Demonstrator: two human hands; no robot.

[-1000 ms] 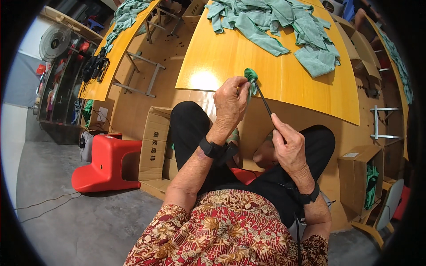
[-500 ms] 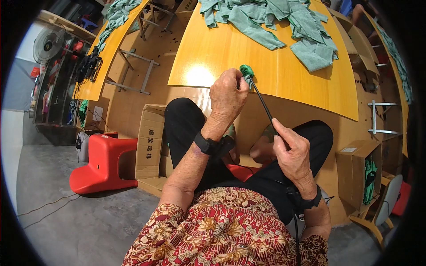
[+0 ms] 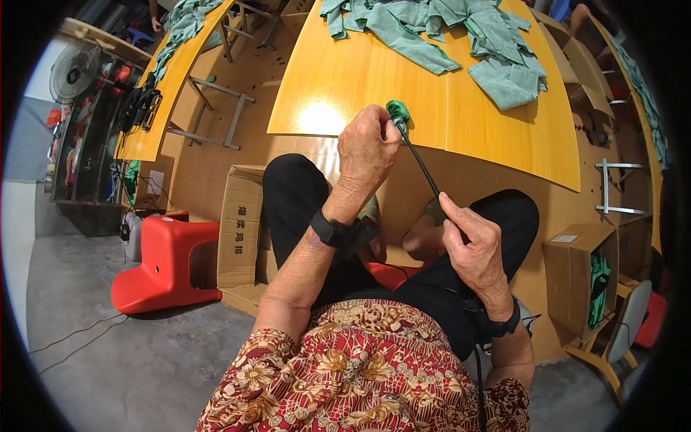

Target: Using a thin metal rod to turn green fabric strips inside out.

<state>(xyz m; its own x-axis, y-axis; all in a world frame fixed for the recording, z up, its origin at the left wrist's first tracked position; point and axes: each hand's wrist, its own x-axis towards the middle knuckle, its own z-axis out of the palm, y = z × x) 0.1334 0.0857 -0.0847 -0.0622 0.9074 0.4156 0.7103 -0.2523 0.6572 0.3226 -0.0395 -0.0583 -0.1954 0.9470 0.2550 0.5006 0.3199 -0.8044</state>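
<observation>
My left hand, at the near edge of the yellow table, is closed with its fingertips pinched on a small bunched green cloth. A thin black rod slants up to that cloth, and its far end meets or enters the folds; I cannot tell which. Lower and to the right, my right hand is wrapped round the rod's near end, index finger laid along it. Several flat grey-green cloth pieces lie on the table beyond my hands.
A red plastic stool and an open cardboard box stand at my left. At my right are another box holding green cloth and a grey-seated chair. A second table stands at the left, with cables below it.
The whole view has shifted slightly. Both hands keep their grips, on the cloth and on the rod, with almost no other movement.
</observation>
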